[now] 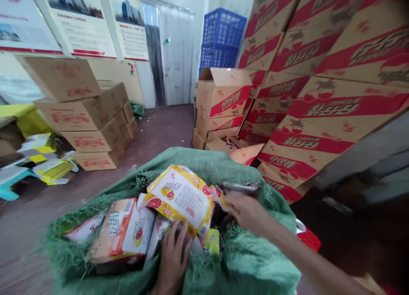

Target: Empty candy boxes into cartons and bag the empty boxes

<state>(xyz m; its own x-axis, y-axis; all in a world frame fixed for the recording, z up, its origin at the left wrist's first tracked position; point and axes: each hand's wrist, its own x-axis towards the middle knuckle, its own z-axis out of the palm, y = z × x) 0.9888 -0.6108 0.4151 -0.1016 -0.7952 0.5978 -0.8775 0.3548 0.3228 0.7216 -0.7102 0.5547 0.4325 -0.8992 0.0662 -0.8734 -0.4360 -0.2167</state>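
Observation:
A green woven sack (255,261) with frayed edges gapes in front of me, full of printed snack packs. On top lies a yellow and white pouch (188,197) with grapefruit pictures, tilted. My left hand (174,252) reaches in from the near side, fingers stretched out over the packs by the pouch's lower edge. At the sack's right side, my right hand (244,212) is closed on a small yellow and pink packet (218,196) beside the pouch. To the left rests an orange and white carton (119,229). A yellow-green pack (211,240) shows below the pouch.
Tall stacks of red-printed cartons (332,103) line the right side, with an opened carton (223,144) at their foot. Brown boxes (92,116) are piled at left, near yellow flattened packaging (56,169) on a blue stool (12,180). Blue crates (222,35) stand by the door (177,56).

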